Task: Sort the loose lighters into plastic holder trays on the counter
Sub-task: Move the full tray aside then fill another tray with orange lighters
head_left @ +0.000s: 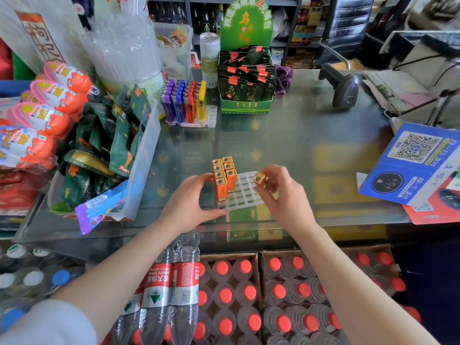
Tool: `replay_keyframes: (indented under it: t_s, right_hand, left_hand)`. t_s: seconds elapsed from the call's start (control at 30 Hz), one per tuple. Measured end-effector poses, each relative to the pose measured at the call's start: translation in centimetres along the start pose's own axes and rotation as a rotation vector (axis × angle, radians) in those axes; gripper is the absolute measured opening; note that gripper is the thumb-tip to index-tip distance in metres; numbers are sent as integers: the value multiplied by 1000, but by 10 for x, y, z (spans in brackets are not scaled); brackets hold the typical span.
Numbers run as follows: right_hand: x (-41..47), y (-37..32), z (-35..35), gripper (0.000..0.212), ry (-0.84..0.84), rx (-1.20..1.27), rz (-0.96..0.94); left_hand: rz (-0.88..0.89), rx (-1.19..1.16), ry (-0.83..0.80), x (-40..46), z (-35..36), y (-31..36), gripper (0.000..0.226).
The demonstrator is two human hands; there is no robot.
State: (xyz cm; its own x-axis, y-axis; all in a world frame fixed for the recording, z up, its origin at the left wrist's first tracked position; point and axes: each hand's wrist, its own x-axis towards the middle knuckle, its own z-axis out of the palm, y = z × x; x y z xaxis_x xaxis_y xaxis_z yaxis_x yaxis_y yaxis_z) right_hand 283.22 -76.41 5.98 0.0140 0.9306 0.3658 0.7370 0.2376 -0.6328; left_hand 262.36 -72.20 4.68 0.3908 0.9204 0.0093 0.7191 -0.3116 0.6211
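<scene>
A white plastic holder tray (245, 195) lies on the glass counter near its front edge. Several orange lighters (224, 174) stand upright in two rows at the tray's left side. My left hand (190, 202) grips the tray's left edge, with its thumb at the front corner and its fingers beside the lighters. My right hand (280, 192) pinches one orange lighter (260, 179) above the tray's right part, its metal top facing the camera. A second tray (210, 118) further back holds purple, blue, red and yellow lighters (184, 102).
A clear bin of green snack packets (117, 145) stands to the left. A green display box (245, 95) and a can (209, 58) stand at the back. A barcode scanner (344, 87) and a blue QR card (413, 160) are on the right. Bottled water (229, 295) fills crates below the counter.
</scene>
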Motion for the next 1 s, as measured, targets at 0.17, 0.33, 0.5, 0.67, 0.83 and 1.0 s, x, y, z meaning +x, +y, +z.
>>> replay_keyframes:
  t_s: [0.17,0.33,0.5,0.67,0.83,1.0]
  right_hand:
    - [-6,-18,18,20,-100,112,-20]
    - [-1,-28,24,15,-149,154,23]
    - [7,-36,26,22,-171,190,121]
    - [14,-40,29,21,-198,229,145]
    - [13,-39,33,18,-197,171,63]
    - [13,-38,37,17,-187,154,19]
  left_hand:
    - [-2,-6,4,-2,0,-6,76]
    - [-9,-14,12,-5,-2,-11,77]
    - [-4,-11,-2,-6,-6,-20,77]
    - [-4,-45,9,-6,-6,-25,77]
    - [-2,-60,10,-6,-5,-27,77]
    - [0,-63,7,-4,-5,-29,78]
